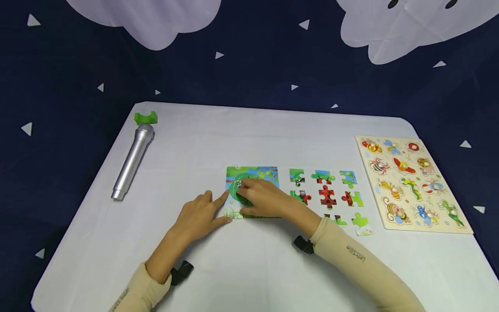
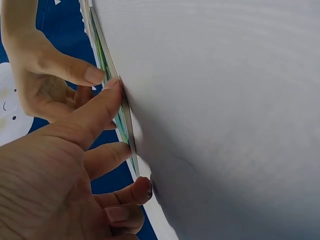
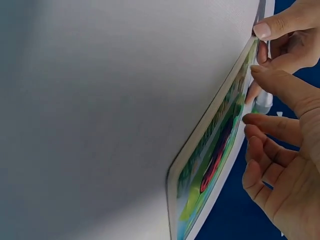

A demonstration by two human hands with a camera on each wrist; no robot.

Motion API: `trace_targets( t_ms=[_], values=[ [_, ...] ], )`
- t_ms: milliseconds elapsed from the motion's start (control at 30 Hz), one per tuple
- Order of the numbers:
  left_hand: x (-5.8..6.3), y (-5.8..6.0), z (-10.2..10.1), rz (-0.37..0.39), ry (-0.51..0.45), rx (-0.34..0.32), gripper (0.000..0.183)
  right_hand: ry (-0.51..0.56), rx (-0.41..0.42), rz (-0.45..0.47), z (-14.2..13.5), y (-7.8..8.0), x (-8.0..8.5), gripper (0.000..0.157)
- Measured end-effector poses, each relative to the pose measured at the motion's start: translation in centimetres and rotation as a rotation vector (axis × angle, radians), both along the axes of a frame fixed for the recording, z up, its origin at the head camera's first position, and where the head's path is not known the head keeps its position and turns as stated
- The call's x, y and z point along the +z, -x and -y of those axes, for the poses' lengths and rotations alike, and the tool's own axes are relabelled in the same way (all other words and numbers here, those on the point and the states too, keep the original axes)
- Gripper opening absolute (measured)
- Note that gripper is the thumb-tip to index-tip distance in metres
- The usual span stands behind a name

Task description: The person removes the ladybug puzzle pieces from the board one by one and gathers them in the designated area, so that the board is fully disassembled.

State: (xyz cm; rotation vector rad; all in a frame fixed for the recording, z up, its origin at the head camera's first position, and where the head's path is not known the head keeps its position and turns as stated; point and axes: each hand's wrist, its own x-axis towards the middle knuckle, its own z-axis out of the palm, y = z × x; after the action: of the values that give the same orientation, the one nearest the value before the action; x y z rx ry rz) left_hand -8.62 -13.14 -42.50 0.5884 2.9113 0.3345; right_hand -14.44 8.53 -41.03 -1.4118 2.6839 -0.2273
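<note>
A square picture board [image 1: 252, 171] with a green and blue scene lies at mid-table; a red patch shows on its face in the right wrist view. My left hand [image 1: 197, 216] is at its left side, with the index fingertip and thumb touching the edge. Over the board's middle is my right hand [image 1: 265, 197], its fingertips down at the picture and hiding part of it. Thumb and index finger are spread apart in the right wrist view, with no piece visible between them. Jigsaw pieces [image 1: 327, 197] with red and green prints lie in rows beside the board.
A wooden peg board [image 1: 415, 186] with insect figures lies at the table's right edge. Toward the left edge are a silver microphone [image 1: 132, 162] and a green notched block [image 1: 146, 118]. A dark blue patterned cloth [image 1: 257, 69] hangs behind the white table [image 1: 187, 143].
</note>
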Motion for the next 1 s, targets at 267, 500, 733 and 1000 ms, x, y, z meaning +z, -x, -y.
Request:
trace_targets(
  t_ms=[267, 500, 733, 1000],
  values=[
    [0.3, 0.0, -0.4, 0.032, -0.003, 0.015, 0.07, -0.019, -0.019, 0.053, 0.6, 0.4, -0.1, 0.048],
    [0.4, 0.0, -0.4, 0.039, -0.009, 0.016, 0.07, -0.049, -0.007, 0.069, 1.1, 1.1, 0.1, 0.051],
    [0.3, 0.0, -0.5, 0.037, -0.02, 0.017, 0.07, -0.077, 0.006, 0.064, 1.3, 1.3, 0.3, 0.049],
    [0.2, 0.1, -0.4, 0.05, -0.011, 0.037, 0.07, -0.034, -0.004, 0.051, -1.3, 1.0, 1.3, 0.056]
  ],
)
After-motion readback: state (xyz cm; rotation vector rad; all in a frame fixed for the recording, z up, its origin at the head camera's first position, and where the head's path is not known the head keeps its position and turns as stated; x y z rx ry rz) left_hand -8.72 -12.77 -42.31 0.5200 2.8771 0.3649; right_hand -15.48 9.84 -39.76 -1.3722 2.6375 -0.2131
